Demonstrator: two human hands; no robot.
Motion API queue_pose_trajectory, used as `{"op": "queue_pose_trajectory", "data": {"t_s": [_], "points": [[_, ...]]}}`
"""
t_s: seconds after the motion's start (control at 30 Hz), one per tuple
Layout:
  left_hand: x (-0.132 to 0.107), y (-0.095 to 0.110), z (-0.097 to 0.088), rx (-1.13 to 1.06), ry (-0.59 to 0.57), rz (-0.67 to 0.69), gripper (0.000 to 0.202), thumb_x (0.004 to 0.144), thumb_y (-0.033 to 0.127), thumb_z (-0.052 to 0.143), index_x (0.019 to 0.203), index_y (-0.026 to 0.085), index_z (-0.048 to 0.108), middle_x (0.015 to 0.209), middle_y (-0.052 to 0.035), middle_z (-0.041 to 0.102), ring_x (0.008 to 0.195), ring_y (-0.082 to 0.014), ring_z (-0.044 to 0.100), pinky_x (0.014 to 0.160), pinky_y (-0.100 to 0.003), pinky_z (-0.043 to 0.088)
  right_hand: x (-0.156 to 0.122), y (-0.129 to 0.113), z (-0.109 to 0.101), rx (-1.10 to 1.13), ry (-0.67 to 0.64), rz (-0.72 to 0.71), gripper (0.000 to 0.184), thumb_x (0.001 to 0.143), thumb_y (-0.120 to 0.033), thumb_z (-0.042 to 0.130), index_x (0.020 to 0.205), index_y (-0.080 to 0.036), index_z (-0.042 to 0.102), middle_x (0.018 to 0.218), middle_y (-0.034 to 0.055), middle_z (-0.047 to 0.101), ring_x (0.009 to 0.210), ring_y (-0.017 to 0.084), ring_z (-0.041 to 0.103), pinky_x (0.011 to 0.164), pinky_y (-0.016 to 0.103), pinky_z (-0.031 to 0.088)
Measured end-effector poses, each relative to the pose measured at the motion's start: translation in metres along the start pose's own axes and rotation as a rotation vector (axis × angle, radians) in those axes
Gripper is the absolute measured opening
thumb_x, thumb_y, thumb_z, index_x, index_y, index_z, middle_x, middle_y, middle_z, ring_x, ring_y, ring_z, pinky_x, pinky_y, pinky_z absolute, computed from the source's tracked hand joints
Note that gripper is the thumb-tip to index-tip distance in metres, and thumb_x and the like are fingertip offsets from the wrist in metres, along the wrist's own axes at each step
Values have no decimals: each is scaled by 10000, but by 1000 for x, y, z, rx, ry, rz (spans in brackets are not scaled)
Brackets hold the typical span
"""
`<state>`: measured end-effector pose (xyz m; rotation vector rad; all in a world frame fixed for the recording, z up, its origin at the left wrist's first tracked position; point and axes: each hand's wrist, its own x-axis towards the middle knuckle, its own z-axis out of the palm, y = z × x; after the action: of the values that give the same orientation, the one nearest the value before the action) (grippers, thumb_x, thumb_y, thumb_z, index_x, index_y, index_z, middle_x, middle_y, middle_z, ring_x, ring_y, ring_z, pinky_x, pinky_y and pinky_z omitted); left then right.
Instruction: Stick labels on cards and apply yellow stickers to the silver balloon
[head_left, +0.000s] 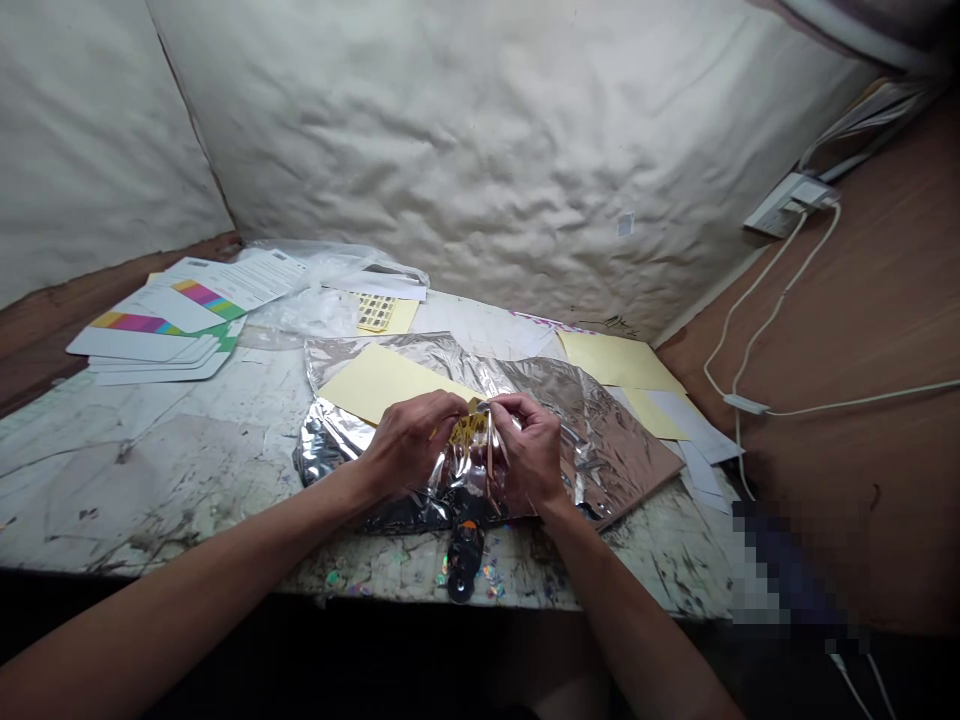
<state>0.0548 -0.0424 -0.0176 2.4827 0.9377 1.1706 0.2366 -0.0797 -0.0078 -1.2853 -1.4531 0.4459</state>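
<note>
Pinching a gold-printed clear film piece between both hands, mid-frame, held just above a crinkled silver foil sheet. Long axis of the film runs roughly toward me: gold end up at my fingertips, thin clear strips hanging down and toward me. Exact outline hidden by my fingers. Film looks glossy and limp, with the gold patch mottled.

My left hand and right hand are together, both clamped on the top edge of the film from either side.

A pale yellow paper sheet lies on the foil just beyond my left hand. Below the foil, near the table edge, sits a black object with an orange mark, too blurred to name, among holographic flecks. Worn white table carries colour-striped cards at upper left and a plastic bag behind the foil.
</note>
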Motion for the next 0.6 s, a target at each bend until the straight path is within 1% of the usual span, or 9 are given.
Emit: {"op": "queue_pose_trajectory", "data": {"t_s": [0.07, 0.1, 0.17, 0.23, 0.3, 0.4, 0.5, 0.57, 0.6], "points": [[0, -1, 0, 5, -3, 13, 248, 885, 84, 479, 1047, 211, 619, 917, -24, 652, 773, -128, 620, 666, -226, 452, 1, -2, -2, 15, 67, 24, 161, 896, -288, 567, 854, -163, 660, 825, 38, 676, 779, 176, 638, 750, 308, 511], [0, -2, 0, 7, -10, 10, 286, 880, 75, 479, 1075, 222, 629, 939, -26, 645, 773, -126, 615, 657, -223, 450, 1, -3, -2, -3, 106, 1, 153, 896, -275, 563, 851, -164, 657, 832, 40, 674, 791, 179, 637, 762, 315, 510], [0, -3, 0, 16, -21, 6, 323, 864, 71, 501, 1091, 245, 652, 977, -26, 636, 780, -124, 610, 646, -220, 446, -1, -7, -3, -79, 180, -99, 119, 886, -232, 563, 842, -173, 657, 865, 50, 668, 844, 191, 635, 803, 337, 507], [-1, -3, 2, 39, -40, 9, 311, 853, 91, 533, 1080, 254, 671, 998, -26, 632, 791, -129, 609, 651, -226, 448, -3, -10, -2, -173, 218, -239, 82, 864, -189, 585, 839, -185, 663, 899, 62, 660, 890, 202, 627, 830, 355, 507], [-1, -1, 3, 64, -59, 5, 286, 866, 113, 528, 1079, 240, 671, 994, -33, 632, 796, -135, 606, 654, -234, 449, -6, -12, 0, -259, 192, -375, 77, 837, -154, 614, 849, -200, 673, 931, 69, 656, 925, 211, 615, 849, 372, 509], [0, 2, 3, 82, -92, -24, 271, 902, 127, 472, 1089, 215, 649, 963, -39, 629, 792, -139, 601, 658, -242, 449, -11, -12, 5, -372, 76, -499, 128, 816, -126, 634, 876, -227, 684, 989, 63, 668, 968, 221, 594, 914, 416, 485], [1, 5, 0, 78, -122, -39, 258, 916, 145, 461, 1104, 204, 627, 924, -34, 620, 775, -141, 595, 654, -245, 446, -12, -13, 5, -402, -25, -542, 137, 819, -137, 644, 898, -243, 683, 1039, 44, 672, 995, 224, 590, 1030, 484, 405], [1, 4, -2, 66, -131, -40, 258, 926, 160, 452, 1120, 203, 617, 916, -32, 617, 761, -138, 592, 649, -243, 445, -11, -14, 2, -374, -25, -540, 136, 828, -154, 646, 918, -250, 680, 1033, 43, 665, 995, 223, 596, 1064, 509, 371], [1, 3, -2, 61, -134, -39, 263, 931, 166, 447, 1129, 207, 614, 922, -31, 617, 761, -136, 592, 651, -241, 446, -10, -15, 0, -352, -5, -520, 146, 837, -158, 640, 942, -252, 678, 1028, 48, 658, 999, 224, 597, 1056, 506, 382]]}}
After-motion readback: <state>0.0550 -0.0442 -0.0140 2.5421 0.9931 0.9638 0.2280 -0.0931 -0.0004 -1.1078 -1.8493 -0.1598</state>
